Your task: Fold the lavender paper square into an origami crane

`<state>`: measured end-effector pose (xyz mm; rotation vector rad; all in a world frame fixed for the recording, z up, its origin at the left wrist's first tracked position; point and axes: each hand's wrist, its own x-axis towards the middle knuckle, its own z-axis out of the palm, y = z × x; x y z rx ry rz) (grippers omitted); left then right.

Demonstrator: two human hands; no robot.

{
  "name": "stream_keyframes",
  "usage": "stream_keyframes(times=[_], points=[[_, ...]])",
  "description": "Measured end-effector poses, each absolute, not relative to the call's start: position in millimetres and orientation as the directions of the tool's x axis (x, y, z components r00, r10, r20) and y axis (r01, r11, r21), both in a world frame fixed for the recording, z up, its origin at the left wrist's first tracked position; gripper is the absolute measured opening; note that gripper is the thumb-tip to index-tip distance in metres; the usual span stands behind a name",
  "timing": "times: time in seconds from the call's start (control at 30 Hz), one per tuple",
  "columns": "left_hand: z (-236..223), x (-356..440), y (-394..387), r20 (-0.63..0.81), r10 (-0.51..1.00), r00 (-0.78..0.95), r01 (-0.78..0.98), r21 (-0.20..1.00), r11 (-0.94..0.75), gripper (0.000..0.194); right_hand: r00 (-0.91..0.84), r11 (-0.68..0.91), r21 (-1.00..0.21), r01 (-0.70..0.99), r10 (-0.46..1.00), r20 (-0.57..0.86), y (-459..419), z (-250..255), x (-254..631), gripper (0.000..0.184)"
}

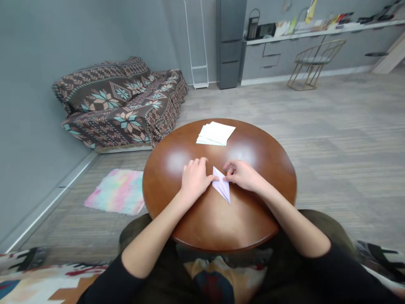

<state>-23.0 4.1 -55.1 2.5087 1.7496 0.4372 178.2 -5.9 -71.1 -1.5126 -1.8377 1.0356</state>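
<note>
Your open left hand (195, 177) rests its thumb on the pale-purple, kite-shaped folded paper (222, 188) on the round brown wooden desk (202, 226); your right hand (244, 175), fingers curled, touches its opposite edge, whether pinching I can't tell.

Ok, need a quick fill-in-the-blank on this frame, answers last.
1. The left hand touches the folded paper with its ____.
2. The white sheets lie ____ from the person than the folded paper.
3. In the picture, the pastel rug is on the table's ____ side.

Missing: thumb; farther; left.
</note>
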Motion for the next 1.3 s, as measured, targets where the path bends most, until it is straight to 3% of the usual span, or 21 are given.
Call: stream_keyframes(times=[0.17, 0.3, 0.43, 0.6, 0.77, 0.97, 1.1, 1.3], points=[[-59.7, -25.6, 1.5, 0.236, 0.909, 0.342, 0.882, 0.253, -0.398, 0.028, -0.28, 0.185, -0.8, 0.57, 0.96, 0.022, -12.7, -68.9, 183.2, 0.014], [-56.0, -23.7, -14.5, 0.212, 0.903, 0.373, 0.86, 0.285, -0.422, 0.04, -0.232, 0.197, -0.672, 0.714, 0.972, 0.039, -25.4, -64.7, 180.4, 0.008], [-56.3, -23.1, -29.9, 0.185, 0.872, 0.453, 0.831, 0.266, -0.488, 0.043, -0.212, 0.203, -0.645, 0.737, 0.975, 0.064, -33.6, -67.0, 180.7, 0.007], [-57.0, -24.0, -21.0, 0.064, 0.838, 0.542, 0.731, 0.456, -0.508, 0.033, -0.344, 0.51, -0.587, 0.628, 0.859, 0.379, -32.4, -66.1, 193.6, 0.017], [-59.6, -23.2, -5.6, 0.08, 0.786, 0.613, 0.58, 0.63, -0.516, 0.033, -0.489, 0.576, -0.609, 0.545, 0.808, 0.327, -29.0, -68.2, 203.7, 0.021], [-66.5, -28.4, -1.4, 0.315, 0.779, 0.543, 0.632, 0.458, -0.626, 0.019, -0.519, 0.583, -0.506, 0.636, 0.808, 0.278, -28.2, -75.0, 199.6, 0.013], [-66.8, -33.8, -3.4, 0.281, 0.72, 0.634, 0.619, 0.373, -0.691, 0.024, -0.464, 0.539, -0.416, 0.732, 0.842, 0.274, -19.4, -73.0, 197.4, 0.014], [-66.9, -36.4, -9.2, 0.249, 0.667, 0.702, 0.625, 0.233, -0.745, 0.029, -0.471, 0.565, -0.352, 0.746, 0.822, 0.322, -2.3, -72.0, 202.5, 0.015]])
